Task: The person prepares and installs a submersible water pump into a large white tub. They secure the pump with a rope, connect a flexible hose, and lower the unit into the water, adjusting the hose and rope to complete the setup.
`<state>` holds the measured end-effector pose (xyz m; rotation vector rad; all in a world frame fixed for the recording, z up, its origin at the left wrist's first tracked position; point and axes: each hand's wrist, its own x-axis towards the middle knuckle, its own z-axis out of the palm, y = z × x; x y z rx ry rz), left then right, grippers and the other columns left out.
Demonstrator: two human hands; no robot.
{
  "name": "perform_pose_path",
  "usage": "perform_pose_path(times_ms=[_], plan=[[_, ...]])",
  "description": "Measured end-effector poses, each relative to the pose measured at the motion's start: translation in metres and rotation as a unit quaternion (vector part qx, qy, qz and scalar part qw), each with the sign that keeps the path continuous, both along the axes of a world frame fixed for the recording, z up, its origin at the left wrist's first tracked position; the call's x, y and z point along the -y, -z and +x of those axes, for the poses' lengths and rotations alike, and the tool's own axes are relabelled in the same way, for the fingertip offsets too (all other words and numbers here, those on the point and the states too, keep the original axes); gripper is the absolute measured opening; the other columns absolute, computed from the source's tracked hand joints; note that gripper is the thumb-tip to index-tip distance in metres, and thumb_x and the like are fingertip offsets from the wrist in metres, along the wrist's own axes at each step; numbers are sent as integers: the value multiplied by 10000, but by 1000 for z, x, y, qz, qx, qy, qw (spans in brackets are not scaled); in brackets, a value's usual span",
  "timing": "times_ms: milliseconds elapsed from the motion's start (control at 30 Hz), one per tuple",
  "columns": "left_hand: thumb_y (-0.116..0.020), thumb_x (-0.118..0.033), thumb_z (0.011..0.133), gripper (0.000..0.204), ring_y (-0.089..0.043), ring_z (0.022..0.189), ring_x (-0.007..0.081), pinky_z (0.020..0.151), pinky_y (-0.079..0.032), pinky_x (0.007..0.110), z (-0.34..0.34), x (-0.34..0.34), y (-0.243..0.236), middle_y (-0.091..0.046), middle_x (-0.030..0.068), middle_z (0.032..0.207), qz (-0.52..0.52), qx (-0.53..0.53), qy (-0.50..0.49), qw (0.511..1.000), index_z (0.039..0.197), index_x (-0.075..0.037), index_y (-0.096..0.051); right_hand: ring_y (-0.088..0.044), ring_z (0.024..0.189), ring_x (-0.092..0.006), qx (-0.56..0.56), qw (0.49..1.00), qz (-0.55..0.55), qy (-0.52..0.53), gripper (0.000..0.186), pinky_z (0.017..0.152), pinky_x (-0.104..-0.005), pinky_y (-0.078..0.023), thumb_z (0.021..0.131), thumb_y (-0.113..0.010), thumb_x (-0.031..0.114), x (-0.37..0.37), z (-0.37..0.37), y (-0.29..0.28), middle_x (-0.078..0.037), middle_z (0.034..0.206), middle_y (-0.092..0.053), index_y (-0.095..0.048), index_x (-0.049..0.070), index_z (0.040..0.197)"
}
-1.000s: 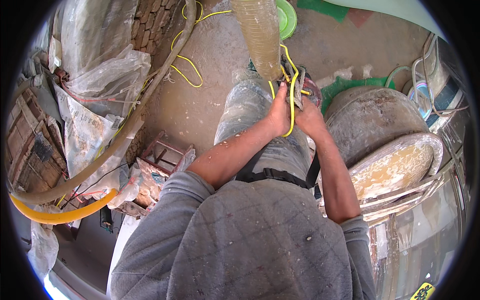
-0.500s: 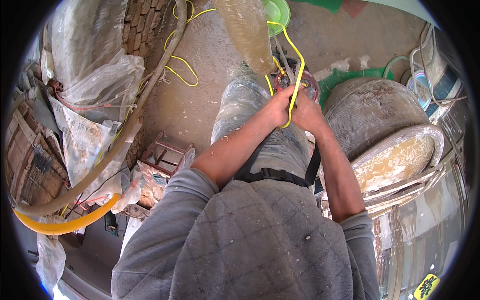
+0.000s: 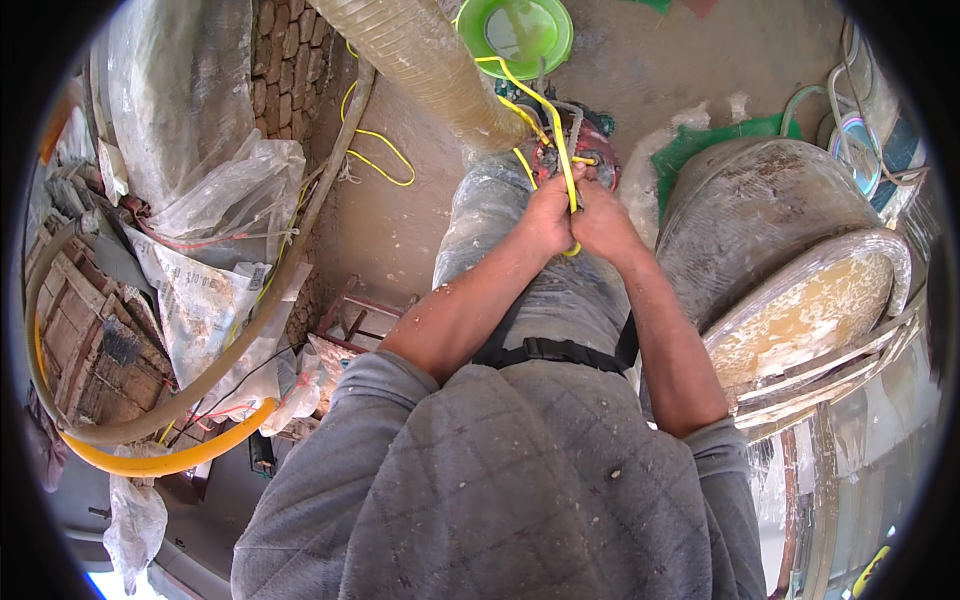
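Both forearms reach forward from the rolled grey sleeves (image 3: 388, 362) and draw together over the person's legs (image 3: 475, 225), elbows bent outward, wrists close. The left hand (image 3: 546, 218) and the right hand (image 3: 598, 222) meet knuckle to knuckle, thumbs side by side and pointing away from the body. Both are narrowed with fingers curled in; what lies inside them is hidden, so whether either one grips the yellow cord (image 3: 560, 150) cannot be told. The cord runs down between the hands, its bend showing just below them, and its upper length arches over a red machine (image 3: 606, 172) just beyond the fingertips. A thick tan hose (image 3: 430, 70) slants in from the top and ends near the left knee. The floor (image 3: 395, 225) is brown, dull and stained, with a green basin (image 3: 562, 45) on it at the far side. To the right stands a caked drum (image 3: 760, 210), with a green patch (image 3: 690, 150) beside it; to the left are stacked bricks (image 3: 285, 60), plastic sheeting (image 3: 170, 100) and a curved orange hose (image 3: 180, 460).
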<state>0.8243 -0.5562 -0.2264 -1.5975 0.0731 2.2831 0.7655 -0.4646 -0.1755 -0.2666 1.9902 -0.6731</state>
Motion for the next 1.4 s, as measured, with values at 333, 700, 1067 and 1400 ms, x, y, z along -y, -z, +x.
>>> perform_pose_path(times_ms=[333, 700, 1067, 1400], plan=[[-617, -312, 972, 329, -626, 1055, 281, 980, -488, 454, 11, 32, -36, -660, 122, 1107, -7, -14, 53, 998, 1171, -51, -608, -542, 1181, -437, 38, 999, 8, 34, 386, 943, -579, -428, 826, -508, 117, 15, 24, -11, -255, 1206, -602, -554, -17, 1184], [-681, -325, 930, 268, -638, 893, 261, 855, -540, 445, 16, 34, -23, -655, 86, 955, 14, 2, 48, 999, 980, -71, -612, -623, 1067, -409, -88, 992, -34, 86, 386, 890, -503, -497, 814, -660, 247, 4, 20, -69, -260, 1087, -660, -652, -24, 1089], [-521, -316, 1022, 204, -636, 987, 267, 888, -540, 434, 13, 59, -41, -665, 111, 984, -4, 11, 57, 998, 1043, -116, -556, -713, 877, -294, 187, 946, -144, 222, 361, 811, -382, -534, 800, -726, 301, 21, 6, -29, -164, 945, -734, -735, 59, 1068], [-496, -299, 1030, 180, -576, 870, 237, 994, -448, 559, 12, 71, -81, -546, 7, 807, -67, 81, 22, 994, 1032, -133, -564, -693, 910, -341, -86, 962, 124, 226, 321, 803, -441, -541, 834, -643, 233, -82, -28, 0, -150, 976, -723, -687, 60, 1100]])
